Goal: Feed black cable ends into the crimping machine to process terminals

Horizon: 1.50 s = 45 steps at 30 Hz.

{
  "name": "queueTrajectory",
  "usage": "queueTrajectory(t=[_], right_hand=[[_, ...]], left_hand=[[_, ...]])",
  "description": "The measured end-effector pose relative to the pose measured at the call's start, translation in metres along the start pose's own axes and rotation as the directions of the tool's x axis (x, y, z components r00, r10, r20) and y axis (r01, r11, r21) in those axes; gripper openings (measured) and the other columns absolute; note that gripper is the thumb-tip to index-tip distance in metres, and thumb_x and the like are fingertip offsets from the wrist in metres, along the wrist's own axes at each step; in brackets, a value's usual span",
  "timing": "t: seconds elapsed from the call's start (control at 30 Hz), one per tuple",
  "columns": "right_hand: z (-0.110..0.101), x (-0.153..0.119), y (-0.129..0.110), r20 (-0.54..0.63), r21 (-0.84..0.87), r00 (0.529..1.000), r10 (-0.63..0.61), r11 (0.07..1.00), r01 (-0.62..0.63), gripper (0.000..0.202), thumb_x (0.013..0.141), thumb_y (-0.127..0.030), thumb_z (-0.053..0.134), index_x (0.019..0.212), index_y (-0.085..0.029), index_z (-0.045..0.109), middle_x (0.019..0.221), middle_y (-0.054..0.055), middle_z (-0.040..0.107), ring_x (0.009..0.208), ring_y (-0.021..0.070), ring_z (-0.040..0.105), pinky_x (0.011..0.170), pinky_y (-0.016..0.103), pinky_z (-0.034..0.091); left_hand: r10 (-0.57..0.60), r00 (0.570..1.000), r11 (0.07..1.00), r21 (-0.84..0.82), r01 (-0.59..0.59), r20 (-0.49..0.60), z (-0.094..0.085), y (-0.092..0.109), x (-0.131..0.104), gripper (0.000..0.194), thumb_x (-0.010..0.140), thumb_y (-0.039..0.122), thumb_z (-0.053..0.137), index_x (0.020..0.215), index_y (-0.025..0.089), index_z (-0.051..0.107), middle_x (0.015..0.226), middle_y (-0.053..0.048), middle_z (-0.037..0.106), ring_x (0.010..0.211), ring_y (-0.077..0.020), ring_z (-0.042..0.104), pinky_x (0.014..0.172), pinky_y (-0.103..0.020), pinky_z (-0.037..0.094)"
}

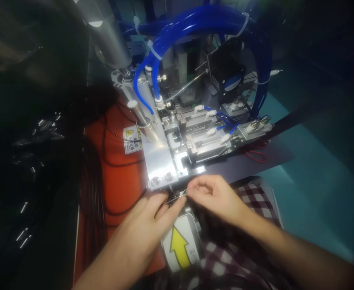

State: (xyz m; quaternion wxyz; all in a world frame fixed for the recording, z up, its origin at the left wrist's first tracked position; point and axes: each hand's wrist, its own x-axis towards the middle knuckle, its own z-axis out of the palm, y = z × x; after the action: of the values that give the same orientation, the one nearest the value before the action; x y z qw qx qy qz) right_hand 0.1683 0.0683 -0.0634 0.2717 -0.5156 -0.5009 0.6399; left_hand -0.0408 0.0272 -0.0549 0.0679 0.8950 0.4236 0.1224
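Observation:
My left hand (151,215) is at the front edge of the machine, its thumb reaching toward the right fingertips. A thin, wire-like piece (173,199) runs from its curled fingers to its thumb tip. My right hand (215,195) pinches at the other end, where a small shiny tip (183,193) shows between the two hands. Too little of this piece is visible to name it exactly. Just above both hands is the flat metal plate (161,167) of the machine, with bolts at its near end.
Behind the plate stand pneumatic cylinders (205,149) under a thick blue hose bundle (207,18). The orange base (121,161) carries a warning label (132,139) and dark cables (94,201). A white box with a yellow arrow (179,246) sits below my hands, beside checked cloth (222,262).

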Motion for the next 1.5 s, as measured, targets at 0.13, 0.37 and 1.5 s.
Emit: queueTrajectory(t=[0.13, 0.37, 1.5], right_hand=[[0.001, -0.006, -0.001, -0.043, -0.376, 0.928, -0.37, 0.867, 0.328, 0.011, 0.081, -0.014, 0.055, 0.075, -0.015, 0.063, 0.066, 0.001, 0.058, 0.053, 0.0106, 0.047, 0.05, 0.023, 0.038], [-0.004, -0.009, -0.009, 0.208, -0.775, 0.732, -0.649, 0.347, 0.528, 0.019, 0.087, -0.014, 0.05, 0.074, -0.015, 0.064, 0.066, 0.003, 0.06, 0.057, 0.0144, 0.047, 0.056, 0.028, 0.037], [0.026, -0.012, 0.004, -0.178, -0.115, 0.955, -0.237, 0.969, 0.219, 0.015, 0.093, -0.025, 0.048, 0.08, -0.019, 0.052, 0.069, -0.002, 0.049, 0.06, 0.0128, 0.047, 0.056, 0.026, 0.04]], left_hand=[[-0.001, 1.0, 1.0, -0.015, 0.001, 0.012, 0.001, 0.0, -0.001, 0.053, 0.09, 0.001, 0.033, 0.136, 0.023, 0.048, 0.101, -0.008, 0.052, 0.082, -0.0155, 0.052, 0.064, -0.022, 0.046], [-0.008, 0.999, 1.0, -0.029, 0.009, 0.044, 0.001, 0.0, -0.003, 0.054, 0.09, 0.003, 0.036, 0.14, 0.023, 0.043, 0.102, -0.008, 0.051, 0.083, -0.0163, 0.051, 0.066, -0.023, 0.047], [0.04, 0.999, 0.997, -0.061, -0.039, 0.016, -0.003, -0.001, 0.0, 0.05, 0.09, 0.002, 0.037, 0.136, 0.018, 0.048, 0.105, -0.009, 0.052, 0.085, -0.0157, 0.055, 0.068, -0.022, 0.051]])
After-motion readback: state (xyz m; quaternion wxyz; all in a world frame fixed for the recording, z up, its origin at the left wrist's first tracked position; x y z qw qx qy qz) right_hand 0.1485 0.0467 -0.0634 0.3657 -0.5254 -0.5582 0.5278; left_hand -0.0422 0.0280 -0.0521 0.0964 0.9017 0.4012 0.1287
